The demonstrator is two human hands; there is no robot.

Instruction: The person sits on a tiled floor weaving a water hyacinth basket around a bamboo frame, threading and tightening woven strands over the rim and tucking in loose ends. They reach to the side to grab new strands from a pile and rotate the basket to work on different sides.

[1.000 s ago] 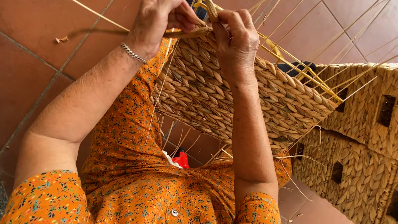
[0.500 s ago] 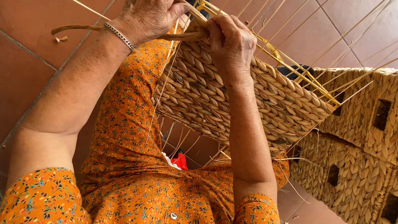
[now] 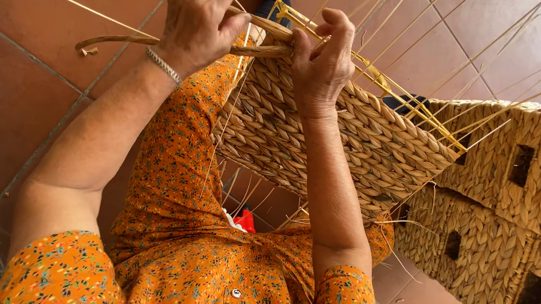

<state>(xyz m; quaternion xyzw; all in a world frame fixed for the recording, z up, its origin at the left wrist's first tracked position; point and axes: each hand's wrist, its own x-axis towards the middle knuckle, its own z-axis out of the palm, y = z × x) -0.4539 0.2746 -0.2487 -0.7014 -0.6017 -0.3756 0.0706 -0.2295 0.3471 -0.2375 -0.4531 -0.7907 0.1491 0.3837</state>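
Half-woven basket (image 3: pixel 341 140), on lap, rim up: left hand (image 3: pixel 198 16) closed around a twisted fibre strand (image 3: pixel 126 38), right hand (image 3: pixel 322 65) pinching the rim; risk judged: strand slipping loose, thin stakes (image 3: pixel 432 69) snapping under pull.

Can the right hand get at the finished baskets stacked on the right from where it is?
Probably yes. The right hand rests on the rim of the half-woven basket, and the stacked baskets sit close beside it, with only thin upright strands between.
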